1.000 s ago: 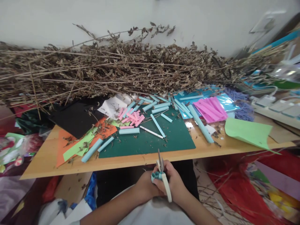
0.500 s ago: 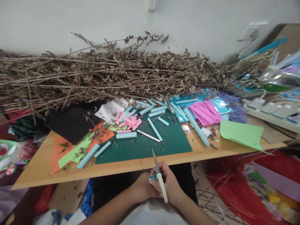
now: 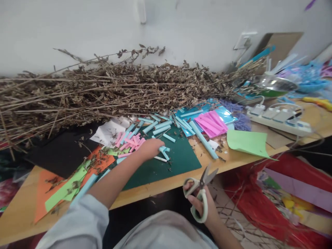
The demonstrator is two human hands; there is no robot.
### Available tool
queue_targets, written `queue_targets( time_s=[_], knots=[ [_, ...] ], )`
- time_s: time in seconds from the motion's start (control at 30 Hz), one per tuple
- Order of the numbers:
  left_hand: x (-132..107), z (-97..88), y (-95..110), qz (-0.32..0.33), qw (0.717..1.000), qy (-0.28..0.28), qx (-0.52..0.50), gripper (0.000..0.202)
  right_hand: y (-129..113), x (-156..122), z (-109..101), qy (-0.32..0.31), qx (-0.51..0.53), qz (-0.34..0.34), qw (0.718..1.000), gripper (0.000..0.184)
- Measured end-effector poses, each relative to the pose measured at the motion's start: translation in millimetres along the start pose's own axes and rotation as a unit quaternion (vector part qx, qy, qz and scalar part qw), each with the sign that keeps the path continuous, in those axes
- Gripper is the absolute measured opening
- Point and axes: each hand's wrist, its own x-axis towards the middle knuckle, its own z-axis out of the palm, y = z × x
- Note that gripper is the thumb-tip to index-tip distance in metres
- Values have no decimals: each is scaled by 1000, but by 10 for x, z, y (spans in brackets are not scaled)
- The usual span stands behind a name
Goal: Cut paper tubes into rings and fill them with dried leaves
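My left hand (image 3: 153,147) reaches over the green cutting mat (image 3: 181,160), its fingers closed on short light-blue paper tubes (image 3: 165,149) that stick out past the fingertips. Whether these tubes also rest on the mat is hard to make out. A longer thin blue tube (image 3: 166,156) and a thin white stick (image 3: 160,158) lie just under that hand. In front of the table edge, my right hand (image 3: 209,205) grips white-handled scissors (image 3: 202,183), fingers through the loops and blades spread apart.
Pink tubes (image 3: 133,141) and blue tubes (image 3: 161,129) lie on the mat. Dried plant stems (image 3: 129,90) line the wall. Pink paper strips (image 3: 211,123), a green sheet (image 3: 246,141) and a power strip (image 3: 280,119) are rightward; a black sheet (image 3: 62,152) is leftward.
My left hand has moved from beside the right, forward onto the mat, with the blue pieces. My right hand has shifted right, and the scissors have opened. The view has turned rightward.
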Motion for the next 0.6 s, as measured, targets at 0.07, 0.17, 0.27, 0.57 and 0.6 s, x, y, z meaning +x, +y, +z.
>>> queue_targets(
  time_s=[0.07,0.17,0.27,0.57,0.6],
  knots=[
    [326,-50,-108,21,999,1,44,27,77,-100,-79,8,9,28,1000,28],
    [682,-24,-147,51,994,-6,93,28,182,-240,-118,43,20,88,995,34],
    [864,30,-113,64,990,-11,127,20,220,-282,-156,68,6,121,990,38],
    [400,-276,-173,4,990,55,133,20,389,-147,-323,18,-87,106,990,33],
    [251,-327,-263,-25,990,69,123,24,451,-160,-324,14,-103,107,989,31]
  ],
)
